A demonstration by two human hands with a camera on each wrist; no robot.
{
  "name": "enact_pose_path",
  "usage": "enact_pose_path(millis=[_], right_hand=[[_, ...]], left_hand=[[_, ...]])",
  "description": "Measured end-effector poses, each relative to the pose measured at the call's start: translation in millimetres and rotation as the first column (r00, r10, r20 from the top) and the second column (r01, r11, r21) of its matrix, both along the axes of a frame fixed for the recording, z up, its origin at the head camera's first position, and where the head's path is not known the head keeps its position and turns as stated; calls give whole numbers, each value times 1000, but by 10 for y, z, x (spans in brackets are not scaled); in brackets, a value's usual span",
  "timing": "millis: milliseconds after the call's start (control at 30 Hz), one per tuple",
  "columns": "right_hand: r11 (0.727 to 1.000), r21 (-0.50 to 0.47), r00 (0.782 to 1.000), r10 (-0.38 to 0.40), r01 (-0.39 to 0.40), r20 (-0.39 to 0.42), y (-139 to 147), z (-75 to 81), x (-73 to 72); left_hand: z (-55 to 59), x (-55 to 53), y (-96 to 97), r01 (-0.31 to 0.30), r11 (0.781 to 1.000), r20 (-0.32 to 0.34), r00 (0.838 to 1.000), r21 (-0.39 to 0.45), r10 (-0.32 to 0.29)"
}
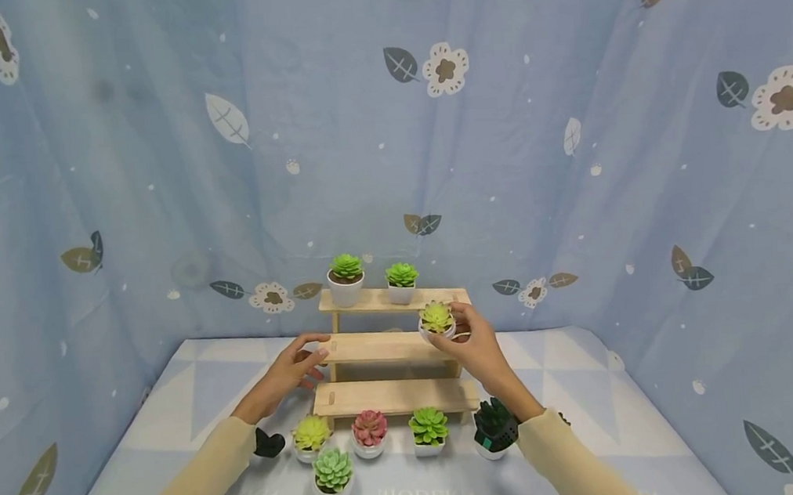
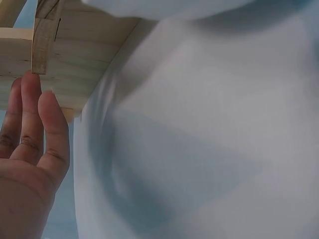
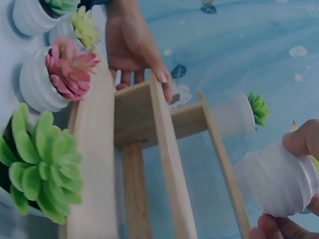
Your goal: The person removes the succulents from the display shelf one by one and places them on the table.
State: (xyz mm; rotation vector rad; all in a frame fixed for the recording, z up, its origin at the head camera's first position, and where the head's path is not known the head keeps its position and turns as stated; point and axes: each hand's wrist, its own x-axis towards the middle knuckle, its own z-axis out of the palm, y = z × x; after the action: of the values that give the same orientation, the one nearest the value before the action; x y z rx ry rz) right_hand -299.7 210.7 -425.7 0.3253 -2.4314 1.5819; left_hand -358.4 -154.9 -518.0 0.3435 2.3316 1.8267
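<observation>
My right hand (image 1: 479, 350) pinches a white pot with a yellow-green succulent (image 1: 436, 318) between thumb and fingers. In the head view it appears at the right end of the middle tier of the wooden stepped stand (image 1: 395, 394). The right wrist view shows the white pot's side (image 3: 276, 179); most of its plant is cut off. My left hand (image 1: 287, 375) touches the left end of the middle tier, its fingers fairly straight; several fingers (image 2: 31, 117) extend below the board in the left wrist view. A larger potted green succulent (image 1: 347, 280) and a smaller one (image 1: 402, 281) stand on the top tier.
In front of the stand are a yellow succulent (image 1: 311, 434), a pink one (image 1: 369, 433), a bright green one (image 1: 429, 430), a pale green one (image 1: 332, 475) and a dark green one (image 1: 495, 425) near my right forearm. A patterned curtain (image 1: 329, 127) hangs behind.
</observation>
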Motion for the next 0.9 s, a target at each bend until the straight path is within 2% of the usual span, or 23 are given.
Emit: enact_pose_path(millis=[533,733,900], right_hand=[[997,-8,996,73,-73,45,-48,-190,156],[995,-23,994,102,-101,40,-71,-219,193],[990,-24,989,139,-138,48,-98,-250,249]], left_hand=[[-42,-29,-9,0,1000,-20,1000,-3,0],[-19,-47,2,-1,1000,-36,999,-14,0],[-13,-13,2,-1,1000,-34,999,-21,0]])
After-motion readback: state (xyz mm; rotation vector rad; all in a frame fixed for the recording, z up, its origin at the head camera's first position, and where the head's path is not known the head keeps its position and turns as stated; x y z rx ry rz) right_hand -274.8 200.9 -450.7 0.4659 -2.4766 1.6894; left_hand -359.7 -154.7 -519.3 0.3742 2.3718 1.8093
